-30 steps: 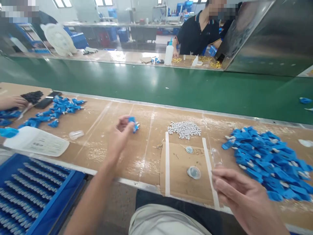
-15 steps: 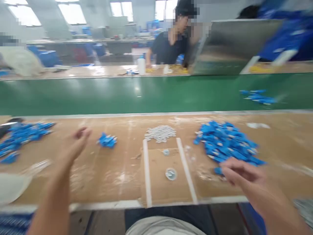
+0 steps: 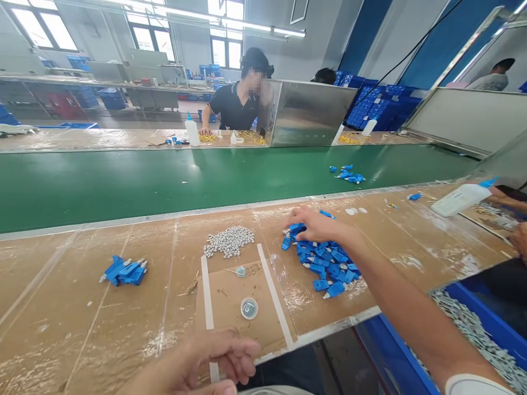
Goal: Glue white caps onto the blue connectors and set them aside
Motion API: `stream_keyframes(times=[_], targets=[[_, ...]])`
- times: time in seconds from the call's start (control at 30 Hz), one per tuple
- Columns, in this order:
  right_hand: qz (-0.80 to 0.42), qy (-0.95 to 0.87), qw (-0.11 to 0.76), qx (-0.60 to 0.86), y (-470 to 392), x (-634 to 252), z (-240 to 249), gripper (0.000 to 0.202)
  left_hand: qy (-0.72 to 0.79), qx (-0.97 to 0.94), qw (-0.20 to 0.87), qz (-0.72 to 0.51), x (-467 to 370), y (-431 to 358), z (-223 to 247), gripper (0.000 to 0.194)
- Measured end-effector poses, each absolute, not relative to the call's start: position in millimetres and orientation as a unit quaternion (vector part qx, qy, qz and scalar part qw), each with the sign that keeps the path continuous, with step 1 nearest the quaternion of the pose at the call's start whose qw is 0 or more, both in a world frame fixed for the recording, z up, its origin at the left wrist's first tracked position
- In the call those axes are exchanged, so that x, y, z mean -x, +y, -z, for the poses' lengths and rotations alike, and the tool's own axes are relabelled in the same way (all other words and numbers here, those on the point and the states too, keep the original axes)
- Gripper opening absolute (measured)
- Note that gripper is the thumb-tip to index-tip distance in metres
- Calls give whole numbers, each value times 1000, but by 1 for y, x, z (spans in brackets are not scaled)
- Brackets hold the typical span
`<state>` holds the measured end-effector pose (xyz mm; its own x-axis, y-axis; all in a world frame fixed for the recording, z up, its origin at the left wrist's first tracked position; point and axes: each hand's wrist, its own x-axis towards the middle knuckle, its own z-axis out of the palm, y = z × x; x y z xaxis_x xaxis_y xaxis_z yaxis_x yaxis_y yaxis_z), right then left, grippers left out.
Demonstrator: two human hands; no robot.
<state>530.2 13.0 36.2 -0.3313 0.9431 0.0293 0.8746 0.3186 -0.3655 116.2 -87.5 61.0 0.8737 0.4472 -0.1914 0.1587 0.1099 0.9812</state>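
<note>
My right hand [image 3: 313, 224] reaches over the far-left part of a heap of small blue plastic pieces with whitish tips [image 3: 325, 260]. Its fingers and thumb are spread, with blue pieces beneath and between them; no firm hold shows. My left hand [image 3: 218, 356] hovers at the table's front edge, fingers loosely bent, thumb apart, nothing seen in it. Between the hands lies a cardboard sheet [image 3: 230, 296] with white tape strips, bearing a small round cup of clear liquid [image 3: 249, 308]. Behind that cup sits a pale blue blob [image 3: 240, 271] with a thin stick beside it. Small grey pieces [image 3: 229, 241] are piled beyond the sheet.
A smaller blue cluster [image 3: 124, 271] lies at left. Behind the table runs a green belt [image 3: 164, 178] carrying several blue pieces [image 3: 349, 175]. A white bottle [image 3: 461, 198] leans at right, near another person's hands. A blue crate [image 3: 395, 351] of grey pieces stands lower right. A co-worker [image 3: 239, 104] sits opposite.
The view has swung right. My right hand has moved from the near side of the blue heap to its far-left part. My left hand has come from beside the small cluster to the front edge.
</note>
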Motion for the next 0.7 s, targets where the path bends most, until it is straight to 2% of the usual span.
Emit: stream_keyframes(times=[0.17,0.3,0.4,0.53,0.63,0.7], targets=[[-150,-822,77,545,13,-512,-16,24,247,-625,732,-111,-105,-89,-46,40],[-140,-823,89,544,1,-506,-29,18,273,-576,756,-148,-117,-84,-46,36],[-176,-835,123,506,-24,-487,-58,17,331,-590,699,-230,-141,-79,-53,34],[-259,-859,187,400,-60,-443,-98,21,341,-652,594,-326,-179,-69,-58,44],[-258,-857,230,382,-72,-415,-108,22,304,-664,613,-302,-195,-62,-56,47],[-273,-829,283,397,-76,-404,-101,31,303,-629,651,-300,-193,-59,-52,45]])
